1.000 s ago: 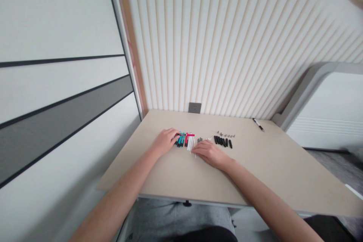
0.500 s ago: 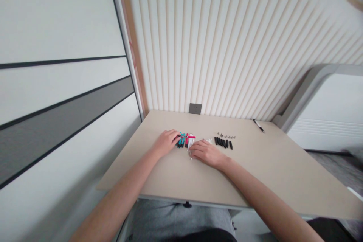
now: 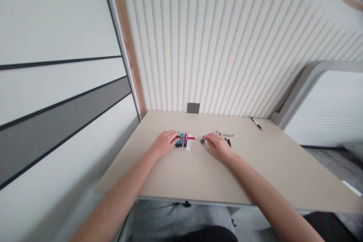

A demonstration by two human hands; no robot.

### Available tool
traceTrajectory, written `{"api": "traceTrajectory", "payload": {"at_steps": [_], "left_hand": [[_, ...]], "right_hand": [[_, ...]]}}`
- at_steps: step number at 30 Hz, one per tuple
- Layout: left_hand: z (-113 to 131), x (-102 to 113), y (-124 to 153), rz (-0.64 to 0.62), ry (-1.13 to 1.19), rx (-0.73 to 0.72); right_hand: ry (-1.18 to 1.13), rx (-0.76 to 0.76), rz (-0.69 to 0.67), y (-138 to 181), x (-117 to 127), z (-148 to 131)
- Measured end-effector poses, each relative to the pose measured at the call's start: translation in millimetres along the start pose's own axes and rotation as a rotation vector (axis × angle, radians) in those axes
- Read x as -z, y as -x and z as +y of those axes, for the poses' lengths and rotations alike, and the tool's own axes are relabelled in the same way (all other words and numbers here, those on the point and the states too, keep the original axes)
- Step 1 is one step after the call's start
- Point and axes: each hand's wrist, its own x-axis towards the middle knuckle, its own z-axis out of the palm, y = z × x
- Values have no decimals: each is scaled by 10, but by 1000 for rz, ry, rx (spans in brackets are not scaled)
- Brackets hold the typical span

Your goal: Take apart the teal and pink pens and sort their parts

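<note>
While L hand [image 3: 163, 142] lay against teal pen parts [image 3: 180, 140] on tabletop [image 3: 159, 174], fingers curled, grip unclear, R hand [image 3: 217, 143] sat just beside gray bits [image 3: 203, 141], fingers loosely open.

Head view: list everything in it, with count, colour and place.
wall panelling: one, cream and ribbed, behind the table
wall socket: one, grey, on the panelling just above the table
tabletop: one, beige, in front of the person
pen: one, black and white, far right of the tabletop
teal-and-black pen parts: several, just left of the table's middle
red rod: one, lying across the white tubes
white tubes: several, side by side, right of the teal-and-black pen parts
small grey parts: a small cluster, right of the white tubes
grey screws: several, in a row nearer the far edge
black pen caps: some, mostly hidden
left hand: one, fingers at the teal-and-black pen parts
right hand: one, fingertips at the small grey parts
</note>
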Motion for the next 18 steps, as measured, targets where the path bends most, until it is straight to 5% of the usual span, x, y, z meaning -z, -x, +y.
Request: {"api": "traceTrajectory", "payload": {"at_steps": [18], "left_hand": [[24, 22, -5, -25, -7, -28]], "right_hand": [[83, -43, -21, -21, -65, -91]]}}
